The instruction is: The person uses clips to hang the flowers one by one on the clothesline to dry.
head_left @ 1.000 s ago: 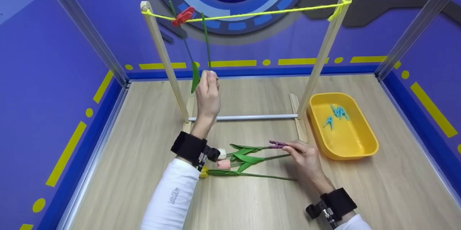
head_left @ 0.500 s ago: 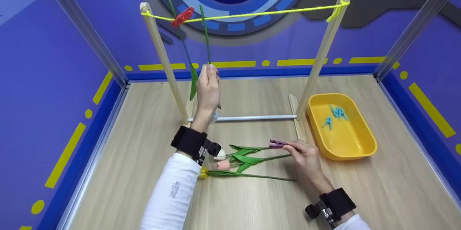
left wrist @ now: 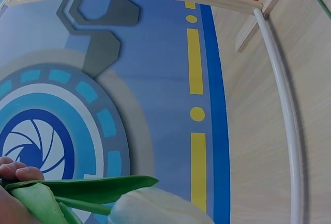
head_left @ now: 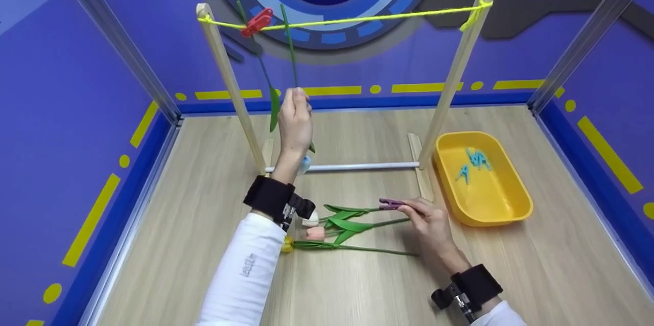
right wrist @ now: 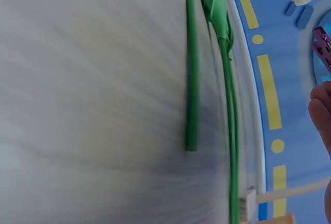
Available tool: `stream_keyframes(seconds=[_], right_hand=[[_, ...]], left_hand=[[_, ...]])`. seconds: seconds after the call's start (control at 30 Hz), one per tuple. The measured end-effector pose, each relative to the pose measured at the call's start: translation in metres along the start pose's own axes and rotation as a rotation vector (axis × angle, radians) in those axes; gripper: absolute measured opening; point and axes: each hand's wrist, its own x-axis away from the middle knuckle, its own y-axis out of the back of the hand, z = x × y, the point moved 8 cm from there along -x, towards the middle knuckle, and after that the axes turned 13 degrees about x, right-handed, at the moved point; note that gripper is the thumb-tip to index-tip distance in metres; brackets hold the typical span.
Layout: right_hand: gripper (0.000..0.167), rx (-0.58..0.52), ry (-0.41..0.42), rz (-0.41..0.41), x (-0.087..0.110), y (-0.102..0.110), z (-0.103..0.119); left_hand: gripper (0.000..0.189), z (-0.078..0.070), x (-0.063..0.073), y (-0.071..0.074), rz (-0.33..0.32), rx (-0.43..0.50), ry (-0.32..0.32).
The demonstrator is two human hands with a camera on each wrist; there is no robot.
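Observation:
My left hand (head_left: 296, 124) grips an artificial tulip by its leafy part. Its bare stem (head_left: 290, 50) points up and crosses the yellow string (head_left: 378, 19); the pale bloom (left wrist: 155, 206) hangs below. Just to the left, a red clothespin (head_left: 257, 22) on the string holds another stem with a green leaf (head_left: 274, 111); its bloom is hidden in the head view. My right hand (head_left: 431, 226) pinches a purple clothespin (head_left: 390, 204) above the tabletop. Beneath and beside it lie tulips with white (head_left: 310, 219), pink (head_left: 316, 234) and yellow (head_left: 288, 244) blooms.
Two wooden posts (head_left: 462, 68) carry the string, joined low down by a white rod (head_left: 365, 166). At the right stands a yellow tub (head_left: 518, 208) holding several blue clothespins (head_left: 477, 159). Blue-purple panels (head_left: 102, 86) enclose the table (head_left: 357, 295).
My left hand has risen slightly, and the stem's tip now reaches higher above the string. The right hand keeps nearly the same place with the purple clothespin.

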Motion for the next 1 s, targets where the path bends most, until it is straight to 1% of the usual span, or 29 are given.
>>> stream_keyframes(seconds=[0.13,0.23,0.33,0.43,0.57,0.73,0.9,1.0], right_hand=[[0.021,0.017,0.07,-0.063,-0.012,0.006,0.009],[0.025,0.031,0.123,-0.101,-0.018,0.006,0.008],[0.029,0.032,0.166,-0.118,-0.024,0.005,0.005],[0.03,0.029,0.189,-0.123,-0.031,0.007,0.005],[0.03,0.017,0.21,-0.135,-0.043,0.012,0.014],[0.029,-0.026,0.222,-0.142,-0.061,0.015,0.028],[0.023,-0.05,0.185,-0.151,-0.078,0.015,0.042],[0.021,-0.053,0.178,-0.16,-0.09,0.016,0.051]], left_hand=[[0.032,0.003,0.0,0.001,0.007,-0.015,0.016],[0.032,0.005,0.001,0.003,0.003,-0.038,0.025],[0.032,0.004,0.002,0.005,-0.009,-0.061,0.025],[0.032,0.003,0.001,0.006,-0.01,-0.071,0.022],[0.032,0.002,0.0,0.006,-0.001,-0.069,0.02],[0.032,0.003,0.001,0.005,0.004,-0.066,0.022],[0.031,0.004,0.001,0.005,0.008,-0.069,0.025],[0.031,0.006,0.001,0.005,0.009,-0.076,0.026]])
